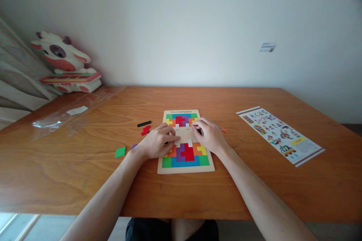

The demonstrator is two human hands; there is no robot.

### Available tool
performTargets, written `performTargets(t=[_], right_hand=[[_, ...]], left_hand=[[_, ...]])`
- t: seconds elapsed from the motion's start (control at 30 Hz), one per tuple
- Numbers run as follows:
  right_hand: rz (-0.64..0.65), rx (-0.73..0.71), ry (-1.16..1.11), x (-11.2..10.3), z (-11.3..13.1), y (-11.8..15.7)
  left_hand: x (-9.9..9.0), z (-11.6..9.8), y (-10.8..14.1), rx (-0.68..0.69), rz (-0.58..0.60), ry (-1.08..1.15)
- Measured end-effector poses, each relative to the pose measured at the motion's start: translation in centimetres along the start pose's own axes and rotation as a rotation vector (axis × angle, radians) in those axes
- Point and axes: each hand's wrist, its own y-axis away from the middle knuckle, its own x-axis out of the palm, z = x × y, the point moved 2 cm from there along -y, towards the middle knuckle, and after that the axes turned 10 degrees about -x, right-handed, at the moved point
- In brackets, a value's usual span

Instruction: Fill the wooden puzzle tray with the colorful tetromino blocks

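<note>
- Board (185, 134): middle partly bare; line up white pieces (190, 143) before pressing.
- Left hand (156, 142), right hand (210, 134) over board's sides: fingers bent, nearly together; can't tell what's held.

The wooden table (56, 173) supports: puzzle board (186, 170), frame center; black piece (144, 124), red piece (145, 130), green piece (120, 152), left of center; printed sheet (279, 135), right; plastic bag (56, 124), left; cow toy (68, 79), upper left.

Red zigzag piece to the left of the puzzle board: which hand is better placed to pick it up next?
Left, I'd judge: the left hand is close beside the red zigzag piece, while the right hand is farther off, at the puzzle board's right side.
</note>
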Motion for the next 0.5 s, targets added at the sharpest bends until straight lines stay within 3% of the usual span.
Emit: performTargets(t=[0.5], right_hand=[[-0.003, 0.065, -0.037, 0.12, -0.37, 0.22]], left_hand=[[0.20, -0.12, -0.24, -0.118, -0.014, 0.021]])
